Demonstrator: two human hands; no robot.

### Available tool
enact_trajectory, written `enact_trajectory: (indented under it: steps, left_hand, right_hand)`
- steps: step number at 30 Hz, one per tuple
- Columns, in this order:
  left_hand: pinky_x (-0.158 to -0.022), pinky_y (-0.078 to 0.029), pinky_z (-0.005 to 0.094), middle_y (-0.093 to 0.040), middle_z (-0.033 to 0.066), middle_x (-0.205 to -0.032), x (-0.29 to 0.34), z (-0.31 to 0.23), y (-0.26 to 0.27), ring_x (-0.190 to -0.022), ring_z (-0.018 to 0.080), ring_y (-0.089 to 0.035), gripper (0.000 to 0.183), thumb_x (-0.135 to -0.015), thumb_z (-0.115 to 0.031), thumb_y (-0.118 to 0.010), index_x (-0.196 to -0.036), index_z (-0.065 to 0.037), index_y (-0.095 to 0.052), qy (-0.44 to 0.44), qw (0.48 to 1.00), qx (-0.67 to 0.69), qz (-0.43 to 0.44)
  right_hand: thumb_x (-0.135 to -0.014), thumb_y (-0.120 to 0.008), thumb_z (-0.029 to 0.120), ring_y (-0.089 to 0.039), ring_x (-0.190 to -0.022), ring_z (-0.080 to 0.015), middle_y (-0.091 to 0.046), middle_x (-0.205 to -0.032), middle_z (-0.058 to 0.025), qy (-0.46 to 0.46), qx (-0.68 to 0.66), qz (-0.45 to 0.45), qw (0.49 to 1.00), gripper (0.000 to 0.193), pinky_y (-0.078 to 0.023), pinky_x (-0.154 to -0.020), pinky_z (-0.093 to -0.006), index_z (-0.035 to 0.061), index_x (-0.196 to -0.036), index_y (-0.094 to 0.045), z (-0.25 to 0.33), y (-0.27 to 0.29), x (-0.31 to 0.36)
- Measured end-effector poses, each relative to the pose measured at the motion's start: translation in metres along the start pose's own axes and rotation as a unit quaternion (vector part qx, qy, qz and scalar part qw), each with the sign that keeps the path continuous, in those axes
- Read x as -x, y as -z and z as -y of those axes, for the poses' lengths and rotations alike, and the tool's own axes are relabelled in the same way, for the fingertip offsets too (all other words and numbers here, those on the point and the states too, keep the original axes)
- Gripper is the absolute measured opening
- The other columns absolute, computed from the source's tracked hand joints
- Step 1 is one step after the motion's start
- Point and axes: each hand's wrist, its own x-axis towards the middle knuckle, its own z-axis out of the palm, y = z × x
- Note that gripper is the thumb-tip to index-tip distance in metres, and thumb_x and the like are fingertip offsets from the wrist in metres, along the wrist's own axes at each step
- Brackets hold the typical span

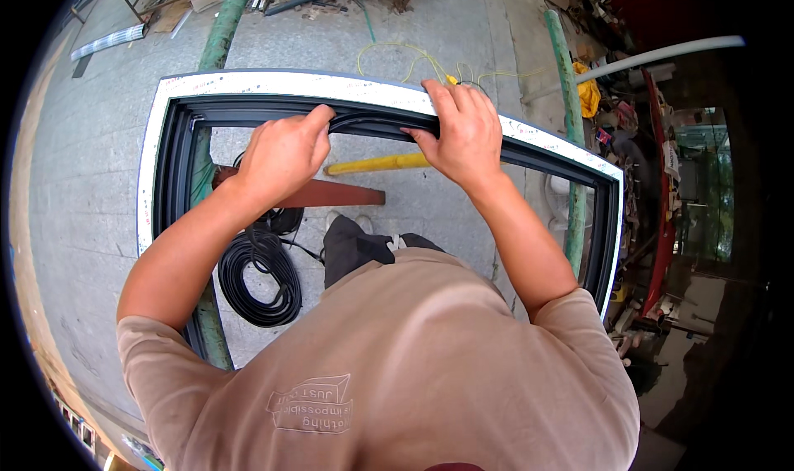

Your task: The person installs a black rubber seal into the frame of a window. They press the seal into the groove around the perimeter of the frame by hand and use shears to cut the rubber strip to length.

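So the left hand [285,153] is curled shut, fingertips up against the far rail, and it looks like it's pinching a black strip [364,119] right where the strip curves out from the fingers. The right hand [465,132] is spread over the same rail: fingers lying across the white face, thumb tucked down by the inner edge next to the strip. Can't tell if that one is really gripping or just pressing, tbh.

The strip bows a bit between the two hands, along the dark inner side of the window frame [248,84]. The frame has white film with small print on its face and dark channels inside, and it lies across two green bars, the left bar [225,33] and the right bar [562,66].

Look down through the opening and there's a yellow pole [380,163] between the hands, with a reddish-brown beam [343,194] just nearer the person, partly behind the left forearm. Below that, a coil of black strip or cord [260,285] sits on the grey floor [107,181], left of the person's dark trousers [351,252].

Past the far rail, a thin yellow cable [418,53] loops on the floor, and farther back there's a pile of metal lengths [322,4]. Off to the right, a yellow bag [588,92] sits among clutter.
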Motion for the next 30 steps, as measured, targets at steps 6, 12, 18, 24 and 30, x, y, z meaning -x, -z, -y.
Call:
enact_trajectory:
  steps: [6, 12, 18, 24, 30]
  left_hand:
    - [-0.074, -0.06, 0.0606, -0.078, 0.0253, -0.092, -0.001, -0.001, 0.001, -0.082, 0.048, -0.077, 0.018, -0.108, -0.012, -0.064, -0.122, -0.004, -0.07, 0.011, 1.0, -0.002, 0.003]
    - [-0.076, -0.061, 0.0605, -0.079, 0.0251, -0.095, 0.001, -0.005, -0.001, -0.086, 0.0484, -0.077, 0.02, -0.112, -0.017, -0.063, -0.123, -0.004, -0.072, 0.029, 0.999, -0.001, -0.027]
    - [-0.079, -0.059, 0.0616, -0.079, 0.0261, -0.094, -0.001, -0.009, 0.004, -0.087, 0.0501, -0.076, 0.024, -0.114, -0.022, -0.062, -0.12, -0.003, -0.075, 0.076, 0.997, 0.002, -0.017]
    - [-0.078, -0.057, 0.0588, -0.076, 0.026, -0.085, -0.006, -0.013, 0.01, -0.085, 0.0504, -0.075, 0.033, -0.115, -0.028, -0.064, -0.105, 0.0, -0.078, 0.125, 0.991, 0.046, -0.005]
    - [-0.074, -0.056, 0.0534, -0.073, 0.0227, -0.078, -0.009, -0.011, 0.009, -0.075, 0.0476, -0.072, 0.039, -0.116, -0.031, -0.065, -0.098, 0.001, -0.078, 0.152, 0.982, 0.114, -0.001]
  right_hand:
    - [-0.077, -0.101, 0.034, -0.07, -0.106, -0.0371, -0.073, -0.115, -0.0145, 0.011, -0.028, -0.01, 0.999, 0.079, -0.056, -0.096, -0.0483, 0.0045, -0.142, -0.067, 0.029, -0.01, -0.018]
    - [-0.075, -0.102, 0.032, -0.07, -0.102, -0.0346, -0.073, -0.113, -0.011, 0.012, -0.01, -0.027, 0.999, 0.077, -0.056, -0.086, -0.0462, 0.0047, -0.138, -0.069, 0.026, -0.022, -0.015]
    - [-0.074, -0.102, 0.034, -0.07, -0.098, -0.0348, -0.072, -0.108, -0.0114, 0.011, -0.024, -0.007, 1.0, 0.074, -0.056, -0.084, -0.0468, 0.0051, -0.135, -0.071, 0.031, -0.016, -0.025]
    - [-0.074, -0.101, 0.037, -0.069, -0.101, -0.0331, -0.071, -0.109, -0.011, 0.002, -0.013, 0.0, 1.0, 0.072, -0.055, -0.087, -0.0452, 0.0067, -0.132, -0.071, 0.05, -0.028, -0.034]
    - [-0.072, -0.102, 0.035, -0.069, -0.1, -0.031, -0.069, -0.105, -0.0083, -0.004, -0.013, -0.006, 1.0, 0.07, -0.055, -0.086, -0.0447, 0.0088, -0.129, -0.071, 0.048, -0.03, -0.034]
